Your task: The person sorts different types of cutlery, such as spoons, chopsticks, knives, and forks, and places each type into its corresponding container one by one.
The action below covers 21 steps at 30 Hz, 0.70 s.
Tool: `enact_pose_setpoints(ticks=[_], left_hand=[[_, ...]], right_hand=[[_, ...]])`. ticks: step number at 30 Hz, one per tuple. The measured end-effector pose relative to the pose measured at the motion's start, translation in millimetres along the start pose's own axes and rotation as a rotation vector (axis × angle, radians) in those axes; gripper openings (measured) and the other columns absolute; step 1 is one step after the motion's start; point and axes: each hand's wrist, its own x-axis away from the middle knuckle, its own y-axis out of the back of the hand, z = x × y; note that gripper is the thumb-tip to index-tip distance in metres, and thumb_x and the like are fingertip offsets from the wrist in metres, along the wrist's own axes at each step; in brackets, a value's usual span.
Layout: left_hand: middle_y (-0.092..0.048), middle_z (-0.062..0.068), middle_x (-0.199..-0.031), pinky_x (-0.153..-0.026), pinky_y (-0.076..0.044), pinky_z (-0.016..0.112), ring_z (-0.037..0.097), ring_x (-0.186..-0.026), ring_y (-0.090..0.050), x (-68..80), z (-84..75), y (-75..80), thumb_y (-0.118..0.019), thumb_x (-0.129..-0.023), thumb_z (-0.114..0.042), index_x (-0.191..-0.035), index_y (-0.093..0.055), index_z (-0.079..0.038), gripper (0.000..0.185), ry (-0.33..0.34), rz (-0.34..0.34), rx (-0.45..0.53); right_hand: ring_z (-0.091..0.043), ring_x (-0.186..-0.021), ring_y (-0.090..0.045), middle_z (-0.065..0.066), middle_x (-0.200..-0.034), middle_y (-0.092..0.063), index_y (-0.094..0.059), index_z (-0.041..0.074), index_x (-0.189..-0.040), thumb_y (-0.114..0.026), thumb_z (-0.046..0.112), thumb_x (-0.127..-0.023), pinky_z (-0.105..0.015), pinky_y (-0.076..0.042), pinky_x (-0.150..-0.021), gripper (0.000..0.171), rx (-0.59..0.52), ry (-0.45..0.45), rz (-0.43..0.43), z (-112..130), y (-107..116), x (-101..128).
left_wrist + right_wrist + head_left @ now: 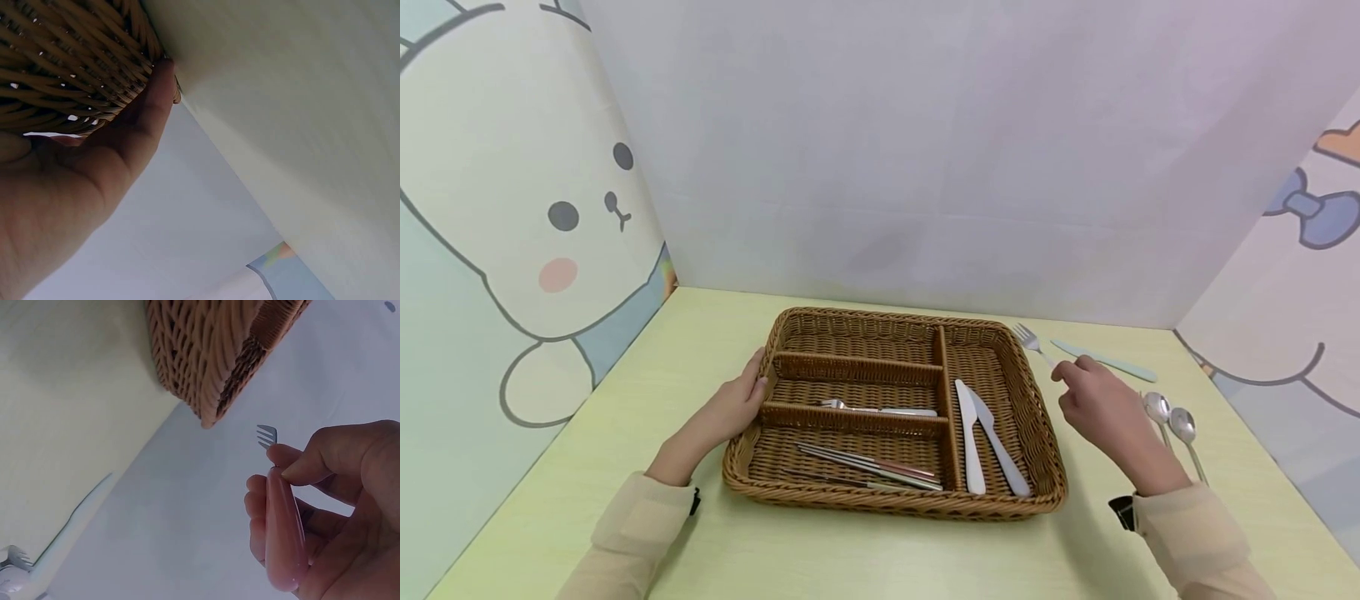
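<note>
A brown wicker tray [1045,433] with several compartments sits mid-table. My left hand [737,404] rests flat against its left rim, thumb [153,103] lying along the woven wall [69,56]. My right hand [1101,408] hovers just right of the tray and pinches a small pink-handled fork [284,537], tines [267,434] pointing away; the head view hides this fork behind the hand. The tray's corner [206,356] is close to those tines.
In the tray lie two white knives [985,437], a fork [880,410] and chopsticks [868,467]. On the table to the right are another fork [1030,338], a pale blue knife [1105,360] and two spoons [1172,421]. Walls close three sides.
</note>
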Motion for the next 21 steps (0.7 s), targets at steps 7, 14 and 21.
enact_pose_setpoints(ticks=[7,14,21], left_hand=[[-0.042,0.004,-0.055,-0.051,-0.036,0.03,0.013,-0.041,-0.031,-0.4,1.4,-0.8,-0.028,-0.101,-0.015,-0.145,0.004,0.004,0.058,0.001,-0.008,-0.014],[-0.036,0.0,-0.051,-0.048,-0.034,0.03,0.012,-0.041,-0.027,-1.1,1.0,-0.3,-0.028,-0.101,-0.014,-0.145,0.003,0.004,0.057,0.006,-0.005,-0.002],[-0.033,-0.001,-0.051,-0.047,-0.034,0.03,0.012,-0.041,-0.025,-0.8,1.0,-0.6,-0.027,-0.101,-0.014,-0.145,0.004,0.004,0.057,0.01,0.007,0.015]], right_hand=[[-0.016,-0.059,-0.042,-0.01,-0.079,-0.055,-0.064,0.003,-0.091,-0.047,-0.009,-0.072,-0.026,-0.031,-0.044,0.028,0.034,0.07,-0.045,19,4,-10],[-0.018,-0.059,-0.044,-0.01,-0.076,-0.054,-0.064,0.004,-0.086,-0.052,-0.011,-0.073,-0.025,-0.031,-0.042,0.023,0.068,0.161,-0.085,40,4,-23],[-0.021,-0.064,-0.049,-0.008,-0.076,-0.053,-0.067,0.005,-0.091,-0.055,-0.009,-0.077,-0.027,-0.036,-0.045,0.023,0.097,0.214,-0.069,63,-1,-35]])
